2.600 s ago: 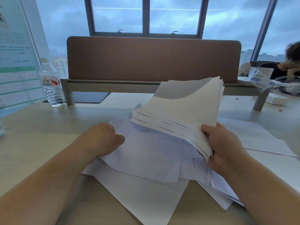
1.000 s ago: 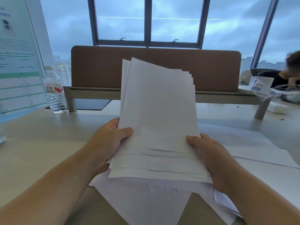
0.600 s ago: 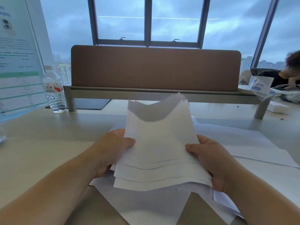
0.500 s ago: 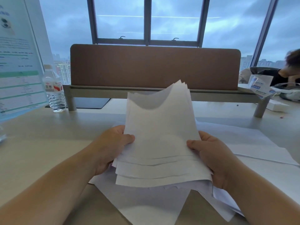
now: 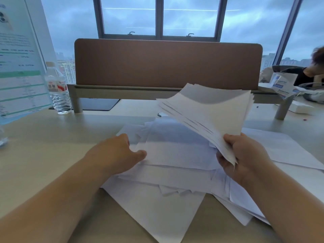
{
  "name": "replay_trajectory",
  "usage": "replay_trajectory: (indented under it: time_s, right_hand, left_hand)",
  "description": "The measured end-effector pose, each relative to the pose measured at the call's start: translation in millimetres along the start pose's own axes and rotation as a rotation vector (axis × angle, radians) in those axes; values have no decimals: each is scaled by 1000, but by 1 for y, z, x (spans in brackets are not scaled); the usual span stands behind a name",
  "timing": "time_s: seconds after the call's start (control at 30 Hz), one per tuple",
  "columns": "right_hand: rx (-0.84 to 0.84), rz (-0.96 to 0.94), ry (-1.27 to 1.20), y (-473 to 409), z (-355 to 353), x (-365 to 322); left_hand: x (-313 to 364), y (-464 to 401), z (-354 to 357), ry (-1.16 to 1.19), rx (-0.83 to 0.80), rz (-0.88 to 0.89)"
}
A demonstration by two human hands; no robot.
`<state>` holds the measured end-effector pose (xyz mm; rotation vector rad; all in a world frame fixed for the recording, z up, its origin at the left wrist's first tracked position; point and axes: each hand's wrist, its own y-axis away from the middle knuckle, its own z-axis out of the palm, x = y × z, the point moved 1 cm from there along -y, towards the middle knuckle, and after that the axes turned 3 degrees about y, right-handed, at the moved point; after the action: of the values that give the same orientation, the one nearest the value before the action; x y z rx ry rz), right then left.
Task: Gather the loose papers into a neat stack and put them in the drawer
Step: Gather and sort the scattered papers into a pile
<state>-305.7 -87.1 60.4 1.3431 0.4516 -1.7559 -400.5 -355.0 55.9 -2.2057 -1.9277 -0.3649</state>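
A fanned bundle of white sheets [image 5: 210, 111] is lifted at the right, tilted up and away from me. My right hand [image 5: 245, 155] grips its near corner, thumb on top. Beneath it, loose white papers [image 5: 175, 151] lie scattered and overlapping on the desk. My left hand [image 5: 119, 153] pinches the left edge of the top loose sheet, thumb on the paper and fingers tucked under it. No drawer is in view.
The pale desk [image 5: 43, 146] holds a water bottle [image 5: 57, 90] and a standing printed sign [image 5: 19, 67] at the left. A brown partition screen [image 5: 166, 64] on a raised shelf closes the back. Another person [image 5: 313, 67] sits at far right beside a small box [image 5: 284, 85].
My left hand let go of the bundle and dropped to the loose sheets. My right hand swung the bundle to the right, off the pile.
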Motion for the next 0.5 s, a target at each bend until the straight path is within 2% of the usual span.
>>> replay_trajectory:
  time_s: [0.27,0.4,0.5]
  right_hand:
    - [18,-34,134,4,3,4]
    - [9,-50,216,5,3,6]
    - [-4,-44,247,5,4,7]
  left_hand:
    - [12,14,-3,-98,-72,32]
    - [14,17,-6,80,-108,5]
    - [13,11,-2,284,-65,-14]
